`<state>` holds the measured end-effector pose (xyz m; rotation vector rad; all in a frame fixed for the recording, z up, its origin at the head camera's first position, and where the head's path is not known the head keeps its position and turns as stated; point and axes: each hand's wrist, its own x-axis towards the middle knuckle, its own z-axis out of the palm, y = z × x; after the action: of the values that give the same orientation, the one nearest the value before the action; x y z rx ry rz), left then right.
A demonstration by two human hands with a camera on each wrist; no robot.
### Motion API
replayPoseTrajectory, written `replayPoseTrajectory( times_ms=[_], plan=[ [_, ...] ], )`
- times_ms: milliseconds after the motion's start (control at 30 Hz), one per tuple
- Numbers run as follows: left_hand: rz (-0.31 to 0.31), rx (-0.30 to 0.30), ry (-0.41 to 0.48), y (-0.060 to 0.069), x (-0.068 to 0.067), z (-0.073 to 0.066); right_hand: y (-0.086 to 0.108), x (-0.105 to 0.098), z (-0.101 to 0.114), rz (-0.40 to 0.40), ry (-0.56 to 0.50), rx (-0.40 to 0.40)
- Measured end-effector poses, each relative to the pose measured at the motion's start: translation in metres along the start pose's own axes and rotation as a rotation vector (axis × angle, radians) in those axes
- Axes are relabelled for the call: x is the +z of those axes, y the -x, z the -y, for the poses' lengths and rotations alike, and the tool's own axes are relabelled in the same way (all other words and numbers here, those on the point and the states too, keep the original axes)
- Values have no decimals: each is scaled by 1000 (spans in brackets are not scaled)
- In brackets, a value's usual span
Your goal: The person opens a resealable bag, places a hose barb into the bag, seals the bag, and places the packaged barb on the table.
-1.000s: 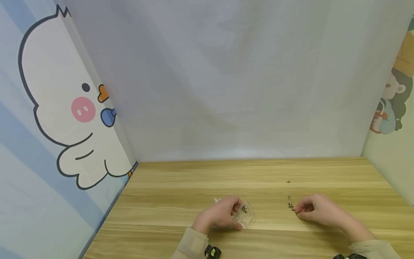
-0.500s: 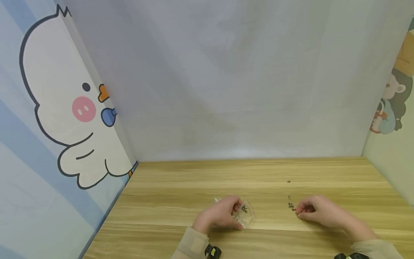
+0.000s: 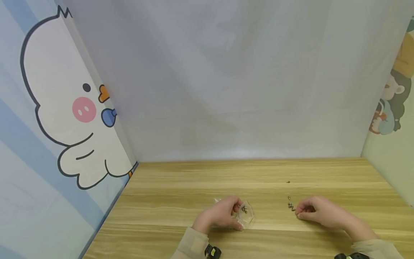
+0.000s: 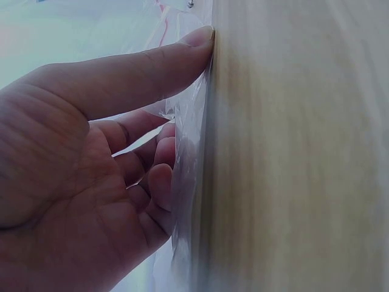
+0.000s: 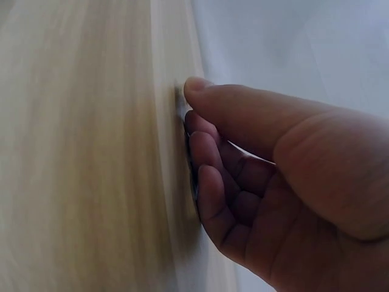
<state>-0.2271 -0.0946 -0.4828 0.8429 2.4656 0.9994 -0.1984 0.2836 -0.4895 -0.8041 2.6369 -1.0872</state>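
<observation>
On the wood-grain table, my left hand (image 3: 221,214) grips a clear plastic zip bag (image 3: 249,217), its thumb and curled fingers spread at the bag's mouth. Several small dark metal screws (image 3: 244,209) show inside the bag. In the left wrist view, the thumb (image 4: 152,73) presses the thin film (image 4: 188,140) against the tabletop. My right hand (image 3: 318,211) rests to the right with fingers curled, thumb and forefinger pinching at the near end of a small cluster of loose screws (image 3: 290,206). The fingertips mostly hide the piece between them.
A single screw (image 3: 289,198) lies just beyond the cluster, and another (image 3: 288,182) sits farther back. The wooden tabletop (image 3: 194,176) ends at a pale grey curtain (image 3: 226,90). Cartoon-printed panels (image 3: 55,90) stand at the left and right sides.
</observation>
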Motion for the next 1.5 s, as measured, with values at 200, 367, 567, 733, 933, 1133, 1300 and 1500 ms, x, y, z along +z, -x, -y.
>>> replayPoseTrajectory(
  times_ms=[200, 367, 567, 733, 933, 1133, 1300, 1500],
  plan=[
    [-4, 5, -16, 0, 0, 1, 0, 0, 2, -2, -11, 6],
    [2, 7, -21, 0, -1, 0, 0, -1, 2, 7, -16, 5],
    [5, 4, -10, 0, -1, -1, 0, 0, 3, 11, -16, -2],
    [-2, 0, -8, 1, 0, 0, -2, 2, 6, 13, -18, -5],
    [-7, -1, 10, 0, 0, 0, -5, 3, 10, 16, -46, -13],
    [-4, 5, -12, -2, 1, 2, -9, 10, 12, 5, -64, -32],
    [-4, 5, -5, -3, 1, 3, -16, 19, 19, 7, -65, -68],
    [-9, -7, 22, -2, 0, 1, -26, 27, 30, 20, -74, -98]
  ],
)
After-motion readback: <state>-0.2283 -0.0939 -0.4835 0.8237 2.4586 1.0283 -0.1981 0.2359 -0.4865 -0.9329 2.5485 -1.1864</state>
